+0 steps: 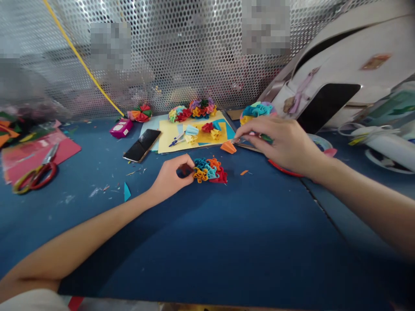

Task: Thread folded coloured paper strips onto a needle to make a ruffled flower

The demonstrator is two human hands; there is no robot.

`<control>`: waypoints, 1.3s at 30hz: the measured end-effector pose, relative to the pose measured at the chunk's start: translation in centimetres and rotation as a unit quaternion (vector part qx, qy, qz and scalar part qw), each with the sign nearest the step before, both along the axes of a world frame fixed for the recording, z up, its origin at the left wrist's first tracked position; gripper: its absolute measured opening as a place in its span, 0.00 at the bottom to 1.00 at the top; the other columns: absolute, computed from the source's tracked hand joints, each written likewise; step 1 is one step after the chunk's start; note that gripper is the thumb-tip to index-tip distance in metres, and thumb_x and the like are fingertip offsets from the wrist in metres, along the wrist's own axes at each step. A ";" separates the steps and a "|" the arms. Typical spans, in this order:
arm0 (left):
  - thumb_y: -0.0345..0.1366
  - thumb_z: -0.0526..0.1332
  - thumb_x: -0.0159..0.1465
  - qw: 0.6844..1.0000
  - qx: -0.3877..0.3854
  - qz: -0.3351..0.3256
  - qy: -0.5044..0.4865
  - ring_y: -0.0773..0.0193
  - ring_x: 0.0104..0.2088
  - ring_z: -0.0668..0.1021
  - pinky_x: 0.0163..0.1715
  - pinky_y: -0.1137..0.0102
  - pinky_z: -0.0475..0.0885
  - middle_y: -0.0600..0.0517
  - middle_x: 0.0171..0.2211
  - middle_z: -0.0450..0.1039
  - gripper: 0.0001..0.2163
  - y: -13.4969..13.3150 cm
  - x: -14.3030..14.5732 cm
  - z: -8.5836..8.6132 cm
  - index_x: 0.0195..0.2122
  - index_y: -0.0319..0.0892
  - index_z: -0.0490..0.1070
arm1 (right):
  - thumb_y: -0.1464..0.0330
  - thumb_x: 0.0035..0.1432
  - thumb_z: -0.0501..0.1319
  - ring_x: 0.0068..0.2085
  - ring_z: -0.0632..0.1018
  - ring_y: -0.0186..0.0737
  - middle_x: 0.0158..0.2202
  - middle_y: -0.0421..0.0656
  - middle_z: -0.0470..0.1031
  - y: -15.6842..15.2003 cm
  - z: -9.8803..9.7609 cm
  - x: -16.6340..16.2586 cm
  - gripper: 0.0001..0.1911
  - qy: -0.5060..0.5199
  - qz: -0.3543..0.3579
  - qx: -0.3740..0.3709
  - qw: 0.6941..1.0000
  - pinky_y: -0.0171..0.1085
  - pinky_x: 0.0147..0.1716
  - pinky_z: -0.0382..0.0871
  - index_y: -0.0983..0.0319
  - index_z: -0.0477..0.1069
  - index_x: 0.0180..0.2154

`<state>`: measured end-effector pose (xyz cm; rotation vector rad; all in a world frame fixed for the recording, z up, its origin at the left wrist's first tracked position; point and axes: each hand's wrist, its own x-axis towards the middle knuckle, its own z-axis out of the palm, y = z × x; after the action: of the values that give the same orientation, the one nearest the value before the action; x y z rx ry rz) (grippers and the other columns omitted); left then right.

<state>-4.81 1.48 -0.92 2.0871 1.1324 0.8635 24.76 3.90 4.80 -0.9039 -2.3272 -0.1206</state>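
My left hand pinches the left edge of a ruffled paper cluster between thumb and fingertips. The cluster has curled teal, yellow, light blue, orange and red parts and rests on the blue table. Over to the right, my right hand is closed in a pinch, its fingertips at the upper end of an orange folded paper piece. The fingers' inner side is partly hidden. Just beyond lie a red, yellow and blue folded paper piece and a pale blue and yellow one on yellow sheets.
Scissors and red paper lie left, near a phone and a purple box. Finished-looking paper balls line the back by a perforated metal screen. A white bag with a dark phone stands right.
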 end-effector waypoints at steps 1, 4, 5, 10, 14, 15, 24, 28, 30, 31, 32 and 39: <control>0.30 0.61 0.57 1.000 -0.002 0.010 0.009 0.69 0.29 0.74 0.33 0.72 0.70 0.55 0.29 0.73 0.02 0.0 0.0 -0.2 0.31 0.42 0.68 | 0.71 0.69 0.56 0.41 0.82 0.43 0.40 0.43 0.82 0.0 -0.6 0.0 0.09 0.013 0.025 -0.024 0.999 0.41 0.38 0.72 0.56 0.75 0.42; 0.28 0.61 0.55 0.999 -0.017 0.035 0.032 0.69 0.28 0.71 0.30 0.74 0.66 0.57 0.27 0.71 0.03 -0.2 0.0 -0.2 0.30 0.42 0.68 | 0.72 0.68 0.57 0.40 0.82 0.40 0.38 0.41 0.81 -0.7 -3.3 -0.1 0.08 0.051 0.094 -0.083 0.991 0.39 0.40 0.75 0.57 0.74 0.40; 0.28 0.61 0.55 0.999 -0.021 0.033 0.035 0.69 0.29 0.72 0.31 0.73 0.66 0.57 0.27 0.71 0.03 -0.2 0.1 -0.1 0.30 0.42 0.68 | 0.73 0.68 0.57 0.38 0.81 0.38 0.36 0.41 0.81 -1.0 -4.3 -0.1 0.08 0.069 0.108 -0.088 0.988 0.37 0.39 0.75 0.58 0.74 0.40; 0.26 0.61 0.56 0.998 -0.030 0.024 0.047 0.68 0.31 0.72 0.33 0.72 0.67 0.57 0.29 0.69 0.06 0.0 0.3 0.2 0.29 0.42 0.65 | 0.73 0.69 0.57 0.37 0.80 0.37 0.36 0.42 0.80 -1.6 -7.3 0.2 0.08 0.065 0.157 -0.131 0.977 0.36 0.38 0.75 0.58 0.75 0.42; 0.28 0.65 0.55 0.994 -0.060 0.063 0.060 0.69 0.28 0.68 0.29 0.73 0.64 0.58 0.29 0.67 0.12 0.5 0.4 -0.1 0.31 0.43 0.60 | 0.74 0.70 0.56 0.36 0.79 0.37 0.35 0.43 0.79 -1.1 -7.2 0.4 0.08 0.068 0.153 -0.151 0.974 0.35 0.37 0.74 0.59 0.74 0.43; 0.29 0.67 0.55 0.994 -0.064 0.074 0.058 0.69 0.29 0.68 0.29 0.73 0.64 0.58 0.31 0.68 0.13 0.6 0.3 -0.3 0.33 0.44 0.60 | 0.74 0.70 0.56 0.36 0.79 0.36 0.35 0.43 0.79 -1.0 -7.1 0.5 0.08 0.067 0.151 -0.155 0.974 0.35 0.37 0.74 0.59 0.74 0.43; 0.27 0.64 0.60 0.995 -0.068 -0.010 0.068 0.53 0.61 0.73 0.56 0.57 0.71 0.45 0.62 0.69 0.34 1.0 0.0 -0.9 0.66 0.50 0.55 | 0.77 0.66 0.56 0.41 0.79 0.39 0.39 0.43 0.78 -0.6 -7.7 0.8 0.11 0.064 0.150 -0.148 0.975 0.38 0.44 0.73 0.58 0.72 0.45; 0.28 0.65 0.61 0.995 -0.087 -0.026 0.051 0.52 0.61 0.74 0.60 0.55 0.70 0.47 0.59 0.71 0.33 0.9 0.0 -0.7 0.65 0.50 0.57 | 0.79 0.64 0.54 0.41 0.77 0.39 0.38 0.42 0.77 -0.5 -7.9 0.9 0.11 0.034 0.149 -0.163 0.975 0.39 0.45 0.71 0.58 0.68 0.37; 0.27 0.65 0.60 0.995 -0.086 -0.027 0.043 0.54 0.59 0.75 0.60 0.56 0.70 0.48 0.57 0.72 0.32 0.9 0.0 -0.7 0.65 0.50 0.58 | 0.80 0.64 0.52 0.41 0.76 0.39 0.38 0.42 0.76 -0.4 -8.0 0.8 0.13 0.019 0.147 -0.168 0.975 0.39 0.43 0.70 0.58 0.66 0.32; 0.27 0.65 0.60 0.995 -0.083 -0.028 0.042 0.54 0.58 0.75 0.60 0.56 0.70 0.48 0.57 0.72 0.31 0.9 -0.1 -0.7 0.64 0.50 0.59 | 0.80 0.65 0.52 0.41 0.76 0.39 0.39 0.43 0.76 -0.4 -8.0 0.8 0.13 0.016 0.145 -0.169 0.975 0.39 0.43 0.70 0.58 0.66 0.31; 0.26 0.65 0.61 0.995 -0.079 -0.031 0.042 0.55 0.58 0.75 0.60 0.56 0.70 0.49 0.56 0.72 0.31 0.9 -0.1 -0.7 0.64 0.50 0.60 | 0.80 0.65 0.52 0.42 0.76 0.39 0.40 0.43 0.76 -0.4 -8.1 0.8 0.13 0.015 0.144 -0.170 0.975 0.39 0.43 0.70 0.58 0.66 0.32; 0.23 0.65 0.57 0.989 -0.072 -0.122 0.039 0.60 0.49 0.74 0.54 0.61 0.72 0.50 0.49 0.68 0.35 0.8 -0.1 -0.2 0.65 0.49 0.59 | 0.80 0.65 0.53 0.45 0.77 0.40 0.41 0.44 0.76 -0.5 -8.2 1.0 0.13 0.022 0.148 -0.163 0.975 0.39 0.46 0.70 0.58 0.70 0.37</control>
<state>-4.90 2.26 -1.14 2.0980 0.9243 0.5718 25.76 3.42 -3.36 -0.6872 -2.4513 0.4123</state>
